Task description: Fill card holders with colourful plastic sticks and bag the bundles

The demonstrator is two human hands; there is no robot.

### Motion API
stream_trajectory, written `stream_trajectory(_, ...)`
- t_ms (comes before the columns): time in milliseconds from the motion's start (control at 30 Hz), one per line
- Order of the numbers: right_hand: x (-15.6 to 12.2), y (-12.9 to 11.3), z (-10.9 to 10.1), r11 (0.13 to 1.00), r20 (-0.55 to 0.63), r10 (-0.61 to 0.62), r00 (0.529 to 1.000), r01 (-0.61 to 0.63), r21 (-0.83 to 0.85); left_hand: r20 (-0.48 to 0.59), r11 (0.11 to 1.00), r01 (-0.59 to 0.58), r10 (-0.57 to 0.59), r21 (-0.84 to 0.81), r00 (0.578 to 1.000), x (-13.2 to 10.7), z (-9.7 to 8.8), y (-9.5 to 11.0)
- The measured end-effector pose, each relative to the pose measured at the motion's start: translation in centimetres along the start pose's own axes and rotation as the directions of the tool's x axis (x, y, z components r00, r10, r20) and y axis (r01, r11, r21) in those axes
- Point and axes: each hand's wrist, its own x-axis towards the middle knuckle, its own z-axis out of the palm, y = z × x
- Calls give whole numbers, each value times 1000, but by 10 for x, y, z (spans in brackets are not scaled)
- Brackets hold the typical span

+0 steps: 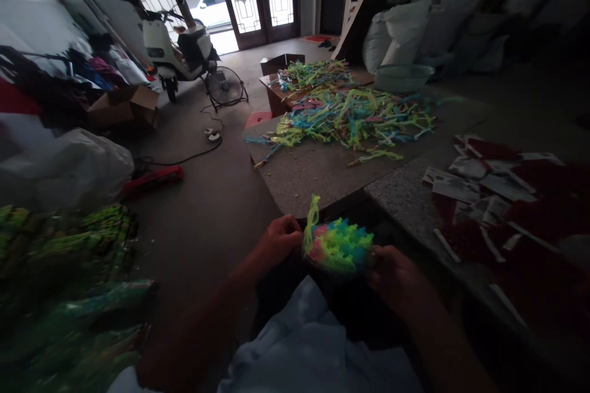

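A clump of small neon plastic pieces (338, 245), green, blue, yellow and pink, sits between my two hands just in front of my lap. My left hand (276, 241) is closed in a pinch on its left edge, where a green strip loops upward. My right hand (391, 273) grips the clump's right side with its fingers curled. Both hands are below the near edge of the stone table (318, 175).
A big heap of neon strips (350, 115) lies on the table further back. Red and white paper pieces (488, 184) are at the right. Bags of green items (64, 276) sit on the floor at left, with a scooter (177, 49) and fan (224, 87) beyond.
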Motion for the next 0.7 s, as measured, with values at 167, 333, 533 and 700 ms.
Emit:
stream_trajectory(167,13,-19,6,1000,32,8,999,-9,25,15,998,-2,2,-63,1000,0,-2,10)
stream_trajectory(333,31,-23,0,997,-21,40,999,-39,59,-11,996,-85,84,-25,996,11,1,2)
stream_trajectory(533,40,0,-31,994,-61,-95,994,91,-61,102,999,-8,13,-53,995,-2,9,-8)
stream_trajectory(700,39,6,-42,974,-17,-190,982,186,-131,66,998,-65,67,-28,996,-15,9,-29)
